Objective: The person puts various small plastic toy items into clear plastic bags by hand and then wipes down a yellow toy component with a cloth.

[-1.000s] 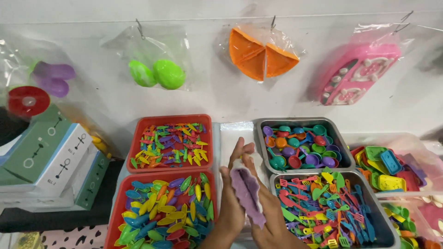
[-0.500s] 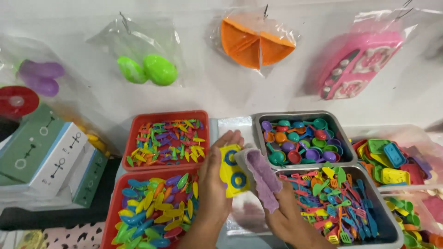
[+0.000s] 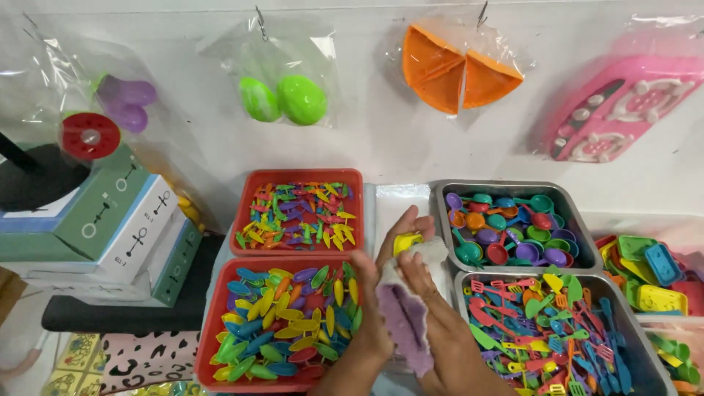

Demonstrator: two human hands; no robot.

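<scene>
Holding a small yellow plastic piece [image 3: 405,242] and a long purple plastic moulded tray [image 3: 405,323] inside a thin clear bag [image 3: 429,257], the person works over the gap between 4 bins of toy parts. The left hand [image 3: 381,293] has its fingers curled up behind the yellow piece, pressing it from the back, while the palm steadies the purple tray. The right hand [image 3: 433,315] has its fingers closed round the crumpled top of the bag and the tray's right edge, a pinching grip rather than a spread one.

To the left, at the near edge, a red plastic bin of leaf-shaped pieces [image 3: 282,323] sits full; behind it, a second red bin of small multicoloured pieces [image 3: 297,216] is full too. On the right, a grey metal bin of toy spoons and ladles [image 3: 506,227] stands at the far side, with a grey metal bin of toy spatulas and forks [image 3: 550,330] nearer.

As far as can be judged, the packing is at an early stage: only the tray and 1 yellow piece show in the bag, and no pieces from the 4 bins are visibly inside it. Whether the yellow piece is fully inside cannot be told. The bag's mouth is not sealed.
</scene>
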